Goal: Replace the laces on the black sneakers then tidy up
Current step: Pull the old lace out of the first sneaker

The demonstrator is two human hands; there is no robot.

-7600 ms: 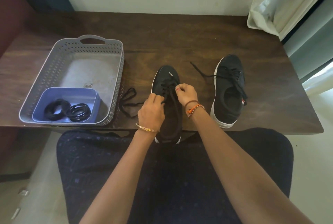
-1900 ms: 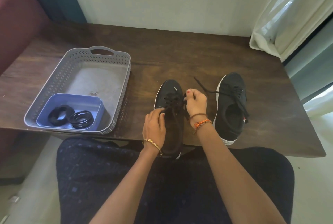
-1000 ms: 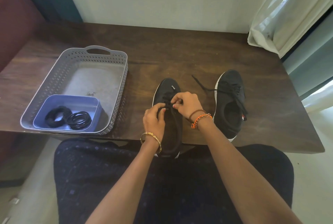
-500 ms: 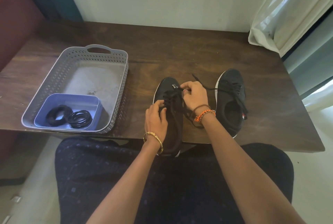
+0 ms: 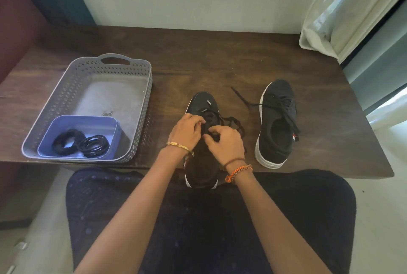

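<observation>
Wooden table (image 5: pixel 198 57): both hands' fingers (image 5: pixel 199 122) pinching sneaker (image 5: pixel 203 101) lace (image 5: pixel 231 122), basket (image 5: pixel 141 88) leftward.

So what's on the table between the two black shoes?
In the head view, a loose black lace from the far shoe lies on the bare wood toward the near shoe.

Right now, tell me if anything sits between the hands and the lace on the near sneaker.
Nothing visible does. The left hand and right hand are both already on the lace over the near sneaker, fingers curled round it. The grey basket and the other sneaker lie off to the sides.
</observation>
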